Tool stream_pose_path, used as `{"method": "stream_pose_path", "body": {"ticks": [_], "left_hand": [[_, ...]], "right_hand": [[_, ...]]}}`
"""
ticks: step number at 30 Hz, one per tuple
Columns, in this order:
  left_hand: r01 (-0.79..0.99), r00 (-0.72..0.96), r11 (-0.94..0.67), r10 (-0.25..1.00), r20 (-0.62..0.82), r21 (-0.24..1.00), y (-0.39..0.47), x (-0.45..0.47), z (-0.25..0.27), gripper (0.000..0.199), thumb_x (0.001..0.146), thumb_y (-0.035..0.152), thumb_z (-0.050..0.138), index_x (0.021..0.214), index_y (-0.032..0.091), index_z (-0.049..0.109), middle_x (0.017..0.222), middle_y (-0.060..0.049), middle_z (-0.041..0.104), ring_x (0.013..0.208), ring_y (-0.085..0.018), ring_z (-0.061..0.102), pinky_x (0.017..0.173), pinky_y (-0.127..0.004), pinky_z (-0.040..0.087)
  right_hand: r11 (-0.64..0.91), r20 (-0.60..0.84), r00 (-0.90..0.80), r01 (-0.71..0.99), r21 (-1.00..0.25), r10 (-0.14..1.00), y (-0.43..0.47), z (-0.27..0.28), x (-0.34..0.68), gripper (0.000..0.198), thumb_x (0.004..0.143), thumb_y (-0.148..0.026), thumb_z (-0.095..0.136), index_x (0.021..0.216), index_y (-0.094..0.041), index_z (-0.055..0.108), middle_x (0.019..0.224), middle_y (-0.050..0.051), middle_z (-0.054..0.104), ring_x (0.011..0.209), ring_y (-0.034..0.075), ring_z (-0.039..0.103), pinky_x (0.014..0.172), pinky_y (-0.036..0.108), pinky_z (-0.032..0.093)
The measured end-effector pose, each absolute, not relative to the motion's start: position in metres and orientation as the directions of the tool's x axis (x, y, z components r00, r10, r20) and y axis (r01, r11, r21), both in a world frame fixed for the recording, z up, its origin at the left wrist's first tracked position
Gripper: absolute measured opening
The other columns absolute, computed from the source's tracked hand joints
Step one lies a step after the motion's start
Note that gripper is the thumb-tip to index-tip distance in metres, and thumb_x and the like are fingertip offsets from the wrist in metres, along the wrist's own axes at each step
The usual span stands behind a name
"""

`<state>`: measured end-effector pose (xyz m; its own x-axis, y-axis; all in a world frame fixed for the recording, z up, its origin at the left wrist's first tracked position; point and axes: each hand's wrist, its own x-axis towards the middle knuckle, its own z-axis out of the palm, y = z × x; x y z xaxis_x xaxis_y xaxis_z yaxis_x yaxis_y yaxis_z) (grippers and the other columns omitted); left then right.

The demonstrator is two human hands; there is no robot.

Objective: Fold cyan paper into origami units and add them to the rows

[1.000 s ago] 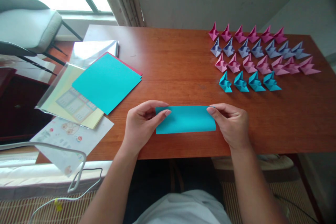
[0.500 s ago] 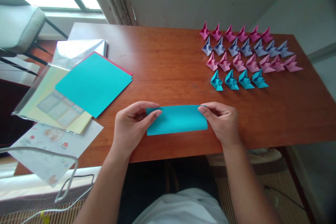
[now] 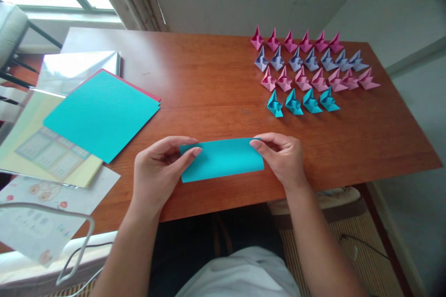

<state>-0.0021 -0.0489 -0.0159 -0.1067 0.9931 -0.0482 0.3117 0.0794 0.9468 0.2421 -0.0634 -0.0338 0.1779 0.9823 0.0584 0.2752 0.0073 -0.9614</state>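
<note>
A turquoise sheet of paper (image 3: pixel 223 160), seen as a long narrow rectangle, is held between my two hands above the front part of the table. My left hand (image 3: pixel 158 167) pinches its upper left corner, thumb on the near face and the fingers behind. At the upper right corner my right hand (image 3: pixel 284 155) grips it the same way. Whether the paper is doubled over cannot be made out. Several folded turquoise paper figures (image 3: pixel 294 103) stand in a row beyond my right hand. Left of my left hand lies a stack of flat turquoise sheets (image 3: pixel 104 113) with a red edge showing beneath.
Behind the turquoise figures run rows of pink (image 3: pixel 302 79), lilac (image 3: pixel 296 60) and magenta figures (image 3: pixel 290 41). A clear packet of pale yellow paper (image 3: pixel 21 120) and a printed white sheet (image 3: pixel 101 185) lie at the left. A bent grey-white tube (image 3: pixel 91 232) crosses the lower left.
The view has turned slightly to the right, so everything sits further left in the picture. Both hands keep the same pinch on the turquoise paper.
</note>
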Motion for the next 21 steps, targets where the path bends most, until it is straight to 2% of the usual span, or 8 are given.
{"method": "stream_pose_path", "body": {"ticks": [10, 21], "left_hand": [[0.295, -0.104, 0.079, 0.993, -0.05, 0.952, -0.0492, -0.0025, -0.0169, 0.018, 0.072, 0.032, 0.086, 0.085, 0.022, 0.08, 0.08, -0.001, 0.075, 0.063, -0.012, 0.059, 0.052, -0.021, 0.046], [0.245, -0.064, 0.084, 0.995, -0.07, 0.966, -0.05, -0.0026, -0.0176, 0.018, 0.073, 0.03, 0.087, 0.087, 0.021, 0.08, 0.08, -0.002, 0.076, 0.063, -0.012, 0.063, 0.051, -0.019, 0.048]], "right_hand": [[0.002, 0.053, 0.17, 0.286, -0.958, 0.984, -0.0633, -0.0337, 0.2425, 0.025, 0.08, -0.048, 0.08, 0.077, -0.023, 0.079, 0.072, 0.002, 0.076, 0.061, 0.017, 0.068, 0.055, 0.026, 0.054], [0.019, 0.063, 0.16, 0.264, -0.964, 0.985, -0.0623, -0.0362, 0.2447, 0.019, 0.081, -0.042, 0.081, 0.077, -0.024, 0.08, 0.073, 0.001, 0.076, 0.063, 0.016, 0.068, 0.056, 0.026, 0.055]]}}
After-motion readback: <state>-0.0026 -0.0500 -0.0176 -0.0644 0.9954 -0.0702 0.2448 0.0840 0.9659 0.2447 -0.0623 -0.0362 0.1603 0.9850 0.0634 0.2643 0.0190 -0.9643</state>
